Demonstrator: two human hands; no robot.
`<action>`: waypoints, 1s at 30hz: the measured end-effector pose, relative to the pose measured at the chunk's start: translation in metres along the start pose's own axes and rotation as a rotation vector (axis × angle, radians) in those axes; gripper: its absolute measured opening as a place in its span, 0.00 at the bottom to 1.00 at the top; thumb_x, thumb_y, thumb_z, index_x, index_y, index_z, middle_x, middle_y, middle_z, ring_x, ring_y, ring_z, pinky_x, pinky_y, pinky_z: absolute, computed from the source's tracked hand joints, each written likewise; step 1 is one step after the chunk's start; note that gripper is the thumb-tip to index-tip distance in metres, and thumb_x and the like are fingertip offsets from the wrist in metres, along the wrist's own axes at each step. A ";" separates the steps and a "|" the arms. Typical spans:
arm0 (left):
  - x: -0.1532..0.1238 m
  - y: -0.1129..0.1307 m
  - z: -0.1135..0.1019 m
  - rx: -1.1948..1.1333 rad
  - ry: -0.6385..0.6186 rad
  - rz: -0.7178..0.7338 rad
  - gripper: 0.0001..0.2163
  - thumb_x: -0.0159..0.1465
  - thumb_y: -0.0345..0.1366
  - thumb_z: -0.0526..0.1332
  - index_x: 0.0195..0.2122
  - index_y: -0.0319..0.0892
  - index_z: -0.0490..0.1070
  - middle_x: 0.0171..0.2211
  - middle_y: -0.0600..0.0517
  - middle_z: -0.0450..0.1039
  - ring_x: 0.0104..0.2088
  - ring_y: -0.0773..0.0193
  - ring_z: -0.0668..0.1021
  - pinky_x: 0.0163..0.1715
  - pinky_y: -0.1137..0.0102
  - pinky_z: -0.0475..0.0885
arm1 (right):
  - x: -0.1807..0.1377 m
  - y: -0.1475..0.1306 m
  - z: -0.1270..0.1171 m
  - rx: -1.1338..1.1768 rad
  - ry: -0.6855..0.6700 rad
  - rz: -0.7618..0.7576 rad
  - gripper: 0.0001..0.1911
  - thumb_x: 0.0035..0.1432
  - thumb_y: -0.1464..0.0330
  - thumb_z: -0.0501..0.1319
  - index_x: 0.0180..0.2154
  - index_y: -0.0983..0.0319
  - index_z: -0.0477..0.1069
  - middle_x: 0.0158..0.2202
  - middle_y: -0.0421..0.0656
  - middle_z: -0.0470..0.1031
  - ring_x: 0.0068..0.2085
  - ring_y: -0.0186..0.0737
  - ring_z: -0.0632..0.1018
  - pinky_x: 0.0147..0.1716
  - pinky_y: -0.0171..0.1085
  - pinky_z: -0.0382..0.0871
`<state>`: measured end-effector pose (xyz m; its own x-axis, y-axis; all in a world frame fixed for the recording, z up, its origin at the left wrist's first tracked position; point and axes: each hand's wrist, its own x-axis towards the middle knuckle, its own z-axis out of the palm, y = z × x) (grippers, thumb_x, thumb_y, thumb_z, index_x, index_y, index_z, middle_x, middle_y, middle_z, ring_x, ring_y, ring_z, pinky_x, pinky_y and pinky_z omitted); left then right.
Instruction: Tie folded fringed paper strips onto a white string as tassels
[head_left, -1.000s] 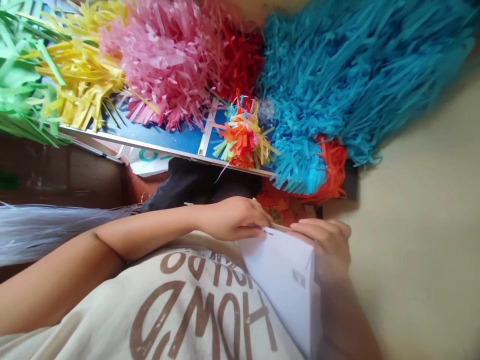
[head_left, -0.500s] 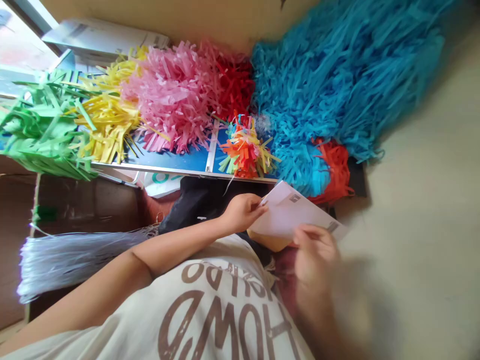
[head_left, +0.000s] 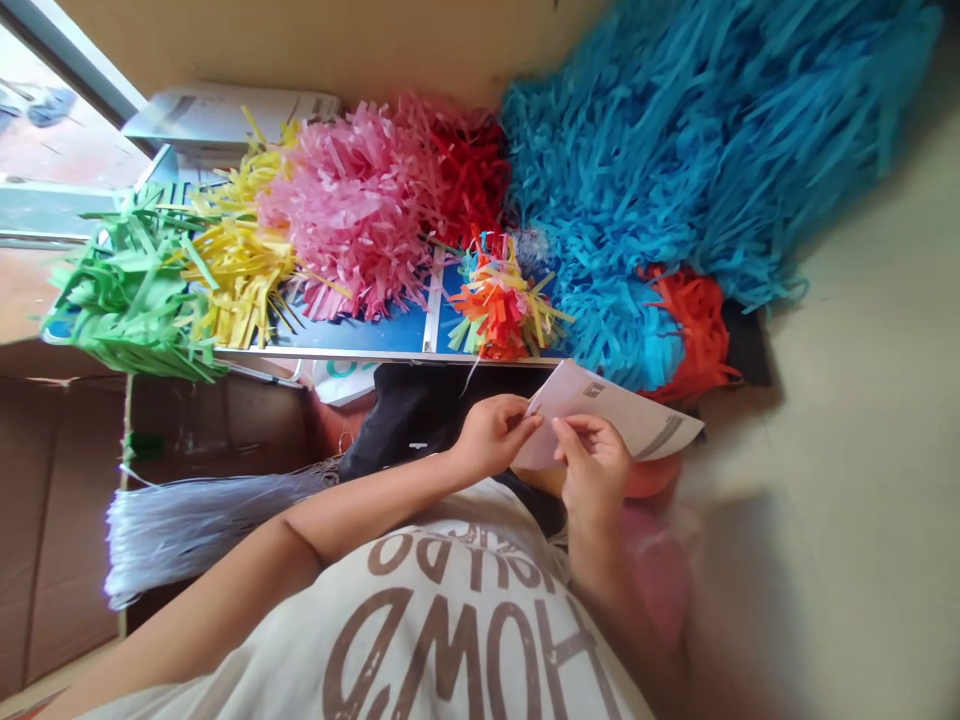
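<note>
A white sheet (head_left: 559, 395) with small grey printed marks lies tilted in front of my body, its right end curving down. My left hand (head_left: 495, 435) is closed, pinching the sheet's left edge between thumb and fingers. Over the sheet's lower part is my right hand (head_left: 596, 465), thumb and forefinger pressed together; whether something thin is between them is too small to make out. Beyond the sheet, on the blue table, sits a small multicoloured paper-strip tassel (head_left: 499, 310), a white string hanging from it. Blue paper strips (head_left: 622, 340) heap up right behind the sheet.
Along the blue table (head_left: 382, 335) lie green (head_left: 139, 290), yellow (head_left: 244, 260), pink (head_left: 360, 200) and red paper strips (head_left: 472, 170). Orange strips (head_left: 694, 330) hang at its right end. White strings (head_left: 210, 530) drape over a cardboard box (head_left: 225, 415) at left.
My right hand has moved left along the sheet, closer to my left hand, its fingers now pinched. The sheet's right end has bent more. The view has shifted slightly.
</note>
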<state>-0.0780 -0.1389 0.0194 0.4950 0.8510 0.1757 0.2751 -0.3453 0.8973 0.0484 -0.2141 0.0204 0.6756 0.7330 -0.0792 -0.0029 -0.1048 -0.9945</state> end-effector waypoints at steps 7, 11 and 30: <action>-0.001 0.002 0.001 -0.005 0.021 0.025 0.11 0.66 0.39 0.60 0.31 0.37 0.76 0.30 0.48 0.79 0.30 0.64 0.79 0.31 0.73 0.69 | 0.002 0.002 0.002 -0.109 0.047 -0.048 0.16 0.50 0.57 0.71 0.33 0.62 0.73 0.23 0.36 0.73 0.22 0.31 0.72 0.24 0.32 0.67; -0.002 0.002 0.001 0.022 0.027 0.055 0.11 0.66 0.37 0.60 0.29 0.38 0.75 0.30 0.48 0.79 0.31 0.64 0.79 0.32 0.73 0.71 | 0.000 0.001 0.003 -0.139 0.047 -0.050 0.16 0.51 0.57 0.70 0.33 0.62 0.73 0.24 0.37 0.74 0.22 0.32 0.72 0.24 0.32 0.67; 0.000 0.010 -0.019 0.003 -0.005 0.165 0.13 0.68 0.40 0.59 0.29 0.39 0.73 0.32 0.48 0.78 0.32 0.65 0.78 0.33 0.74 0.71 | 0.026 -0.003 -0.045 -0.720 0.179 -0.564 0.34 0.44 0.45 0.71 0.42 0.62 0.67 0.37 0.45 0.72 0.34 0.41 0.72 0.37 0.41 0.70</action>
<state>-0.0908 -0.1354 0.0359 0.5373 0.7809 0.3186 0.1920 -0.4811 0.8554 0.0989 -0.2247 0.0243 0.5417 0.6938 0.4745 0.7779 -0.1999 -0.5958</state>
